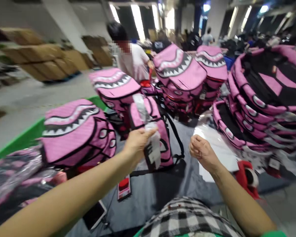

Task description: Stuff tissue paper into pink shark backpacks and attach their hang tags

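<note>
My left hand (138,141) is closed on a crumpled strip of clear plastic (141,107), which sticks up above the fingers and hangs below them. A dark piece with white print (151,156) shows at its lower end; I cannot tell if it is attached. Just behind stands a small pink bag (164,135) with black trim and a black strap. To the right, my right hand (203,151) is curled into a loose fist over white sheets (218,154); what its fingers hold, if anything, is hidden.
Pink shark-mouth backpacks (74,131) stand along the grey table (167,184). Open pink bags (261,98) are stacked at right. A red tape dispenser (246,179), a phone (95,214) and a red-and-white tag (124,187) lie nearer. Across the table a person (134,62) handles something red.
</note>
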A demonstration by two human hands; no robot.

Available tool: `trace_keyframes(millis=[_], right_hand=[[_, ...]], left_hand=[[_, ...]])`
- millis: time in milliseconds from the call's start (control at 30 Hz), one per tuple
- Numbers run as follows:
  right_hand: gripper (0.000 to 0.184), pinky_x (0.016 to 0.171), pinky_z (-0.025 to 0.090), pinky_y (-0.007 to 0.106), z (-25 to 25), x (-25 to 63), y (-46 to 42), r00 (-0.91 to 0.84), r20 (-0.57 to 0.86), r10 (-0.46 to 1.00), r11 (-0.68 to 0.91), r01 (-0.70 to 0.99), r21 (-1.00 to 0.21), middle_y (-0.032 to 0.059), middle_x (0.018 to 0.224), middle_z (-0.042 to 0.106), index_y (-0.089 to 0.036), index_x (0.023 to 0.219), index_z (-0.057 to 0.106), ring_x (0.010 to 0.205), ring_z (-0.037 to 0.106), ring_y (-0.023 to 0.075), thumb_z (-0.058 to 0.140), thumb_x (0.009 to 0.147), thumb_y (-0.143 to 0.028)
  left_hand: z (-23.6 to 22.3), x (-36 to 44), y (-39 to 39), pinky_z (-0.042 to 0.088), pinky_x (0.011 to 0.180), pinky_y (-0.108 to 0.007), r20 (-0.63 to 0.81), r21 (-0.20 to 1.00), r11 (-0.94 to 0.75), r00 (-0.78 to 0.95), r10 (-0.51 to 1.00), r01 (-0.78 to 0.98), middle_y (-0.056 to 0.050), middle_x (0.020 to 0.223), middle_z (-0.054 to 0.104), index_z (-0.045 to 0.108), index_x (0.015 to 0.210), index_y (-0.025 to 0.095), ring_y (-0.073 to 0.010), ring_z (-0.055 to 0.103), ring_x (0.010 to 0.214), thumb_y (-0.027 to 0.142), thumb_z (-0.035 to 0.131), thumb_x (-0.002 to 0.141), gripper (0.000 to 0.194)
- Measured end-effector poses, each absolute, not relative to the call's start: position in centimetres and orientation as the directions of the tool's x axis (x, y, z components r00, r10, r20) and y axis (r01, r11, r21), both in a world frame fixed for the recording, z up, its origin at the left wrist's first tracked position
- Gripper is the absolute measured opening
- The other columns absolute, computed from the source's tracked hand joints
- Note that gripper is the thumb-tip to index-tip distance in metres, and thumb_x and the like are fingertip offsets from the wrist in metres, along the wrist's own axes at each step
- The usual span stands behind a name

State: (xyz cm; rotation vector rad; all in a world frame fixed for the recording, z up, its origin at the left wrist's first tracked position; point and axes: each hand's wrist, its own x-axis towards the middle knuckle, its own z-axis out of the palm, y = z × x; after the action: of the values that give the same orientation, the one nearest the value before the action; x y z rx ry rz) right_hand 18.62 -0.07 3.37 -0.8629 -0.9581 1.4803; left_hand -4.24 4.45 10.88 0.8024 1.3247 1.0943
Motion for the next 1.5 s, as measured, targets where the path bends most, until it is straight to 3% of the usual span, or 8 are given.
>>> trace_keyframes(millis=[133,233,633,733,1000,1133,1333,1500], right_hand=[[0.046,0.048,0.025,0.021,10.6,12.9,6.1,-0.371,0.260,0.891,0.249,-0.079,-0.965,-0.0085,0.061,0.040,-0.021,0.079,0.052,0.052,0.030,0.0072,0.072,0.079,-0.063],[0.045,0.054,0.034,0.022,11.6,10.6,9.0,-0.448,0.306,0.840,0.395,0.118,-0.911,-0.0053,0.066,0.048,-0.020,0.075,0.052,0.058,0.041,0.0090,0.067,0.080,-0.063],[0.020,0.055,0.028,0.024,11.9,10.1,9.9,-0.379,0.242,0.893,0.442,0.639,-0.629,-0.0030,0.060,0.056,-0.019,0.070,0.060,0.056,0.046,0.0108,0.067,0.083,-0.032],[0.021,0.053,0.029,0.023,11.8,10.4,9.8,-0.375,0.252,0.892,0.443,0.613,-0.654,-0.0023,0.061,0.059,-0.020,0.070,0.059,0.057,0.049,0.0111,0.067,0.083,-0.035],[0.020,0.058,0.042,0.025,9.8,11.2,8.0,-0.340,0.255,0.905,0.368,0.327,-0.870,-0.0056,0.064,0.062,-0.025,0.087,0.041,0.060,0.061,0.0151,0.059,0.082,-0.034],[0.017,0.053,0.038,0.024,9.5,9.4,7.7,-0.235,0.282,0.930,0.359,0.420,-0.833,-0.0064,0.058,0.057,-0.025,0.077,0.041,0.053,0.056,0.0138,0.058,0.080,-0.025],[0.016,0.047,0.032,0.022,10.2,8.7,7.2,-0.251,0.235,0.939,0.332,0.485,-0.809,-0.0077,0.053,0.052,-0.025,0.077,0.044,0.046,0.050,0.0117,0.058,0.078,-0.016],[0.023,0.041,0.025,0.020,9.8,8.8,6.1,-0.331,0.063,0.942,0.127,0.176,-0.976,-0.0070,0.053,0.051,-0.021,0.075,0.055,0.041,0.039,0.0072,0.068,0.076,-0.041]], left_hand=[[10.7,-3.5,4.7,0.046,0.043,-0.028,-0.307,0.940,0.284,-0.101,0.946,-0.190,-0.002,0.048,0.062,0.065,0.064,0.013,-0.0176,0.056,0.039,0.035,0.089,0.053,0.034],[10.2,-3.5,4.7,0.041,0.041,-0.026,-0.278,0.944,0.252,-0.103,0.955,-0.214,0.000,0.045,0.057,0.063,0.061,0.014,-0.0170,0.054,0.037,0.031,0.085,0.056,0.028],[9.9,-4.3,4.8,0.035,0.045,-0.023,-0.285,0.927,0.262,-0.048,0.957,-0.267,0.000,0.049,0.059,0.065,0.060,0.013,-0.0124,0.052,0.041,0.029,0.082,0.058,0.023],[10.0,-4.3,4.7,0.037,0.046,-0.022,-0.297,0.904,0.267,-0.042,0.954,-0.335,-0.001,0.052,0.061,0.067,0.061,0.012,-0.0113,0.052,0.043,0.035,0.082,0.066,0.029],[11.8,-4.3,4.9,0.051,0.052,-0.022,-0.457,0.752,0.424,0.065,0.887,-0.505,-0.008,0.062,0.069,0.069,0.073,0.006,-0.0117,0.061,0.047,0.009,0.054,0.091,0.024],[12.2,-4.7,4.8,0.056,0.053,-0.024,-0.531,0.635,0.524,0.172,0.830,-0.568,-0.007,0.059,0.068,0.066,0.074,0.006,-0.0125,0.062,0.045,0.011,0.048,0.099,0.031],[11.6,-5.5,4.5,0.056,0.050,-0.025,-0.502,0.680,0.537,0.217,0.837,-0.499,-0.008,0.057,0.067,0.065,0.073,0.007,-0.0155,0.063,0.044,0.019,0.052,0.100,0.033],[10.6,-5.7,4.7,0.058,0.053,-0.027,-0.531,0.641,0.563,0.228,0.816,-0.521,-0.012,0.063,0.070,0.067,0.078,0.005,-0.0178,0.066,0.048,0.023,0.058,0.097,0.028]])
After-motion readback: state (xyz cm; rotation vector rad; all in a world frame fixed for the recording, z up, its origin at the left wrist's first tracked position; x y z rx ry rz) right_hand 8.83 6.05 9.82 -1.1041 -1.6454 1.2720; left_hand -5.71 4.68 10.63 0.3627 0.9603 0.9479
